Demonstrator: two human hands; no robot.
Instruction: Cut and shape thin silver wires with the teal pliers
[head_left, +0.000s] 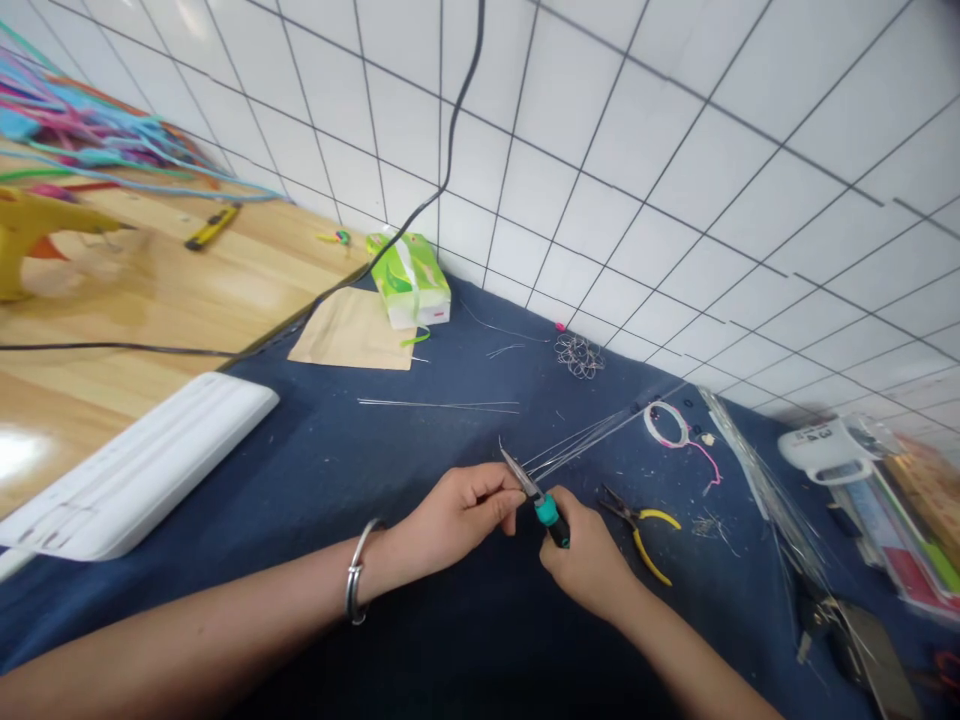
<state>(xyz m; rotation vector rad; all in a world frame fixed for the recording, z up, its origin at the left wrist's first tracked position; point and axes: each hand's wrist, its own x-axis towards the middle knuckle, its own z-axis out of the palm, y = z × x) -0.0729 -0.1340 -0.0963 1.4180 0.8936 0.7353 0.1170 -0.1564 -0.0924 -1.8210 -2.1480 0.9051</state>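
In my right hand (589, 550) is a pair of long-nose pliers (546, 508) with teal and black handles, their jaws pointing up and left. My left hand (469, 510), a silver bangle on its wrist, is pinched closed beside the jaws. A thin wire (501, 443) rises by the jaw tips and seems to run down into the pinch; the fingers hide its lower part. Just past the hands, several straight wires (581, 442) lie on the dark blue cloth (315, 490). Right of my right hand rest yellow-handled pliers (643, 530).
Farther back are a tissue pack (411, 280), brown paper (349, 330), a coiled wire flower shape (579, 356) and a white ring (665, 424). A white power strip (142, 465) sits left, near a yellow glue gun (37, 235). Wire bundles (765, 470) lie right. A tiled wall (570, 150) stands behind.
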